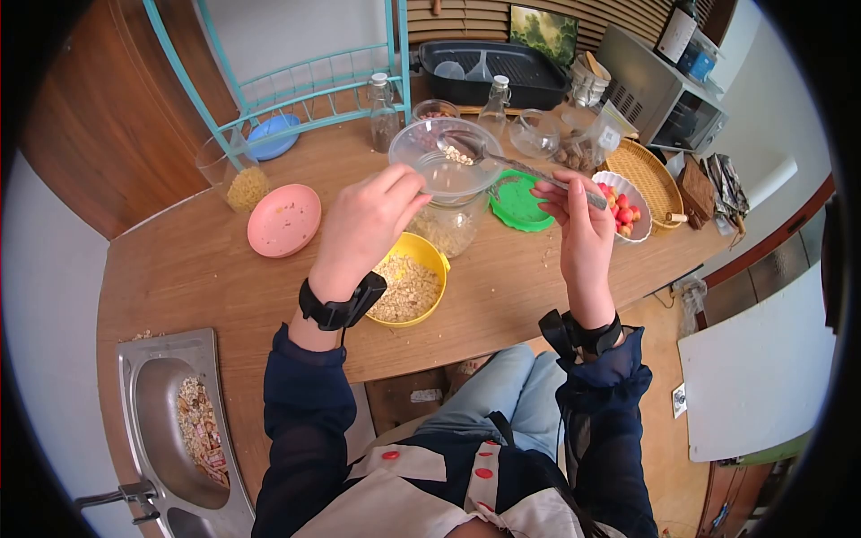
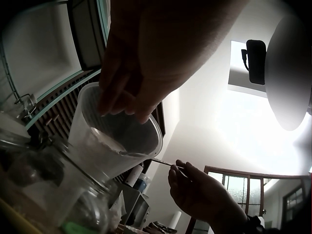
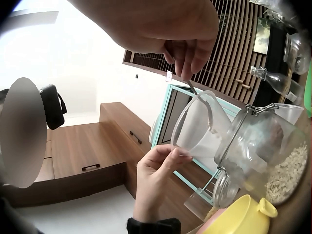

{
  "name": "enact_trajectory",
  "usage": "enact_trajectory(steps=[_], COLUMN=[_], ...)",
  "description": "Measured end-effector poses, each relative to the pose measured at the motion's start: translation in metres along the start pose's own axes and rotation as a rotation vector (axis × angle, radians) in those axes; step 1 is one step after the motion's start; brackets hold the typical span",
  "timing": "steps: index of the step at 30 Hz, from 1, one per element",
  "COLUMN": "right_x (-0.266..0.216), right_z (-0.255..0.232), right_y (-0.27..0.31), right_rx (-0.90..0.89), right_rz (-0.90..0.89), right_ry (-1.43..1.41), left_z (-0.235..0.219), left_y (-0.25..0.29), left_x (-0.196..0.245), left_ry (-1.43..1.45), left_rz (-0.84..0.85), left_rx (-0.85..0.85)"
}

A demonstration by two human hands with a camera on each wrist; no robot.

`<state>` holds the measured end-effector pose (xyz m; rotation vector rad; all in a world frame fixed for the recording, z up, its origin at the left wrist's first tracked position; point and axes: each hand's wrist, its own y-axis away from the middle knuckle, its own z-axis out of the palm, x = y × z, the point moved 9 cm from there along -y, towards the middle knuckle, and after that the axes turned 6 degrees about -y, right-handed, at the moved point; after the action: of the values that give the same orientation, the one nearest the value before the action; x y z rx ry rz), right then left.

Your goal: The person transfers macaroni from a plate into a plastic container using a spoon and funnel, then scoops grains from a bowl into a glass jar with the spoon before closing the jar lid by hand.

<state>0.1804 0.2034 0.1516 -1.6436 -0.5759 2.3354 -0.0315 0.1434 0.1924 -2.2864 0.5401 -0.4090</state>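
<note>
Hands on funnel and spoon

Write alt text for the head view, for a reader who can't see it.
A person's right hand holds a spoon of pale flakes over a clear funnel set in a glass jar; the left hand pinches the funnel's rim. Nearer on the wooden table sits a yellow bowl of similar flakes, with a pink dish to its left.

Navy sleeves and black wrist straps

Gathered cuffs end the sleeves; the left strap carries a boxy black device with a thin dark cable. At bottom centre, pale beige panels with round red buttons cross dark cloth above light-blue jeans.
</note>
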Motion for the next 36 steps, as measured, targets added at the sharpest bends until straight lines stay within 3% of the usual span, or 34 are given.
enact_trajectory(steps=[6,8,9,11,14,15,17,19,21,22,24,31,33,36], right_x=[-0.014,-0.037,-0.040,-0.068,-0.074,-0.071,-0.054,-0.031,-0.005,0.009,0.026,0.038,0.037,0.013], right_z=[0.006,0.016,0.015,0.035,0.045,0.046,0.065,0.076,0.086,0.088,0.091,0.101,0.102,0.104], right_y=[0.010,0.024,0.029,0.060,0.096,0.103,0.122,0.127,0.131,0.131,0.130,0.126,0.124,0.128], right_rx=[-0.032,-0.093,-0.105,-0.256,-0.439,-0.452,-0.700,-0.765,-0.821,-0.832,-0.844,-0.825,-0.827,-0.943], right_rz=[-0.102,-0.327,-0.322,-0.700,-0.803,-0.800,-0.789,-0.755,-0.723,-0.674,-0.628,-0.538,-0.504,-0.497], right_ry=[0.054,0.362,0.354,0.749,0.744,0.731,0.738,0.745,0.756,0.763,0.770,0.682,0.613,0.614], left_z=[0.004,-0.004,-0.011,-0.030,-0.045,-0.050,-0.033,-0.008,0.020,0.027,0.059,0.079,0.066,0.065], left_y=[0.001,0.001,0.001,0.003,0.020,0.029,0.063,0.095,0.123,0.126,0.144,0.140,0.125,0.126], left_x=[0.000,0.003,0.001,-0.003,-0.032,-0.037,-0.066,-0.086,-0.094,-0.098,-0.098,-0.107,-0.102,-0.103], left_ry=[-0.012,-0.011,0.017,0.026,-0.006,-0.014,0.087,0.106,0.212,0.207,0.499,0.512,0.417,0.405], left_rz=[0.026,0.010,-0.040,-0.112,-0.257,-0.272,-0.562,-0.517,-0.598,-0.600,-0.750,-0.711,-0.501,-0.491], left_rx=[-0.010,0.029,0.018,0.010,-0.127,-0.127,-0.401,-0.410,-0.603,-0.601,-0.792,-0.615,-0.403,-0.381])
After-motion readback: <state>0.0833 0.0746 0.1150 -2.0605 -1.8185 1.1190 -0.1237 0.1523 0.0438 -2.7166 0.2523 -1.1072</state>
